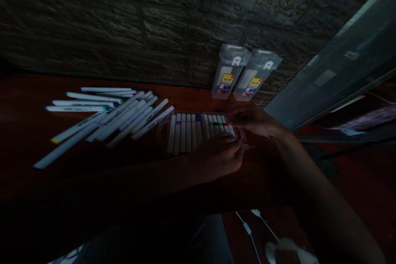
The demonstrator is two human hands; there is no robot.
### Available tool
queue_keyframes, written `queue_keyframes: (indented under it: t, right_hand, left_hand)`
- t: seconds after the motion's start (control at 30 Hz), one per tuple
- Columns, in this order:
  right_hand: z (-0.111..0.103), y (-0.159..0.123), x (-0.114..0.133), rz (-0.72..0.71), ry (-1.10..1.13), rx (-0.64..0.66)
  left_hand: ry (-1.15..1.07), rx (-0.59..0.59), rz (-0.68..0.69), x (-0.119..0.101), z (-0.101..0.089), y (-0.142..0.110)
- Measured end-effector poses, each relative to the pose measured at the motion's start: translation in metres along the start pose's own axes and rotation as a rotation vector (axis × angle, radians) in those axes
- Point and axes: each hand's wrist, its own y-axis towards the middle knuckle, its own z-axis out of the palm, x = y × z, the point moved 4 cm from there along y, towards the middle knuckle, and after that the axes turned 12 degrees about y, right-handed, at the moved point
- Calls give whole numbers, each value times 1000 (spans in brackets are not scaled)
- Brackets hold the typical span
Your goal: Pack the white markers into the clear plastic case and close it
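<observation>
A clear plastic marker case lies opened flat on the wooden table, with white markers side by side in both halves. Some carry purple, blue, green, black or red bands. My left hand lies across the near end of the right half, its fingers curled at the lower right corner; what they grip is hidden. At the far right corner, my right hand has its fingers closed round the top end of the rightmost marker. Dim light blurs the fingertips.
A loose pile of white markers spreads over the table at the left. Two clear upright containers with yellow labels stand by the stone wall. A grey frame slants on the right; white cables hang below.
</observation>
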Motion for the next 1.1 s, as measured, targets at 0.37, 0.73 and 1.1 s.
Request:
queue_keyframes:
  t: [0.37, 0.73, 1.1]
  right_hand:
    - [0, -2, 20, -106, -133, -128]
    - [116, 35, 92, -309, -303, 120]
    - [146, 48, 77, -362, -405, 152]
  left_hand:
    - [-235, -45, -332, 73, -55, -2]
    - [-5, 54, -547, 160, -50, -109]
    - [86, 70, -508, 158, -37, -115]
